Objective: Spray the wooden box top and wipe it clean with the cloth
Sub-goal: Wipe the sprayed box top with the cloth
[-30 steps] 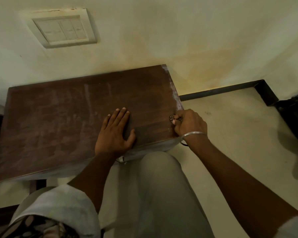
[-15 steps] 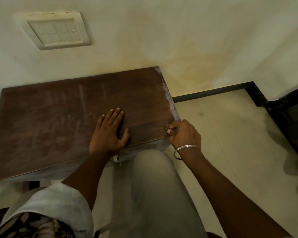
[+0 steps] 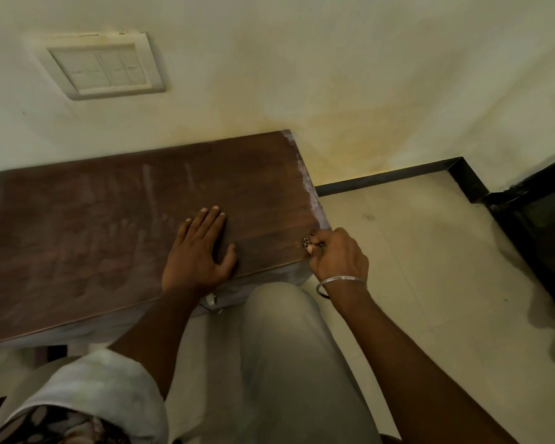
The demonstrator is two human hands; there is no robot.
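Note:
The dark brown wooden box top [image 3: 93,238] fills the left and middle of the head view, streaked with pale dust, with a whitish strip along its right edge. My left hand [image 3: 199,251] lies flat, palm down, on the top near its front edge and holds nothing. At the box's front right corner my right hand [image 3: 337,254] is closed around a small bunch of spotted cloth [image 3: 306,241]; only a tip of it shows past my fingers. A metal bangle sits on that wrist. No spray bottle is in view.
The box stands against a stained cream wall with a switch plate [image 3: 106,65] above it. Pale floor tiles [image 3: 430,267] spread to the right, edged by a black skirting [image 3: 398,176] and a dark frame [image 3: 542,225]. My knee in light trousers [image 3: 285,347] is just below the box front.
My right hand has slid along the box's right edge toward the front corner with the cloth. My left hand has stayed flat on the top.

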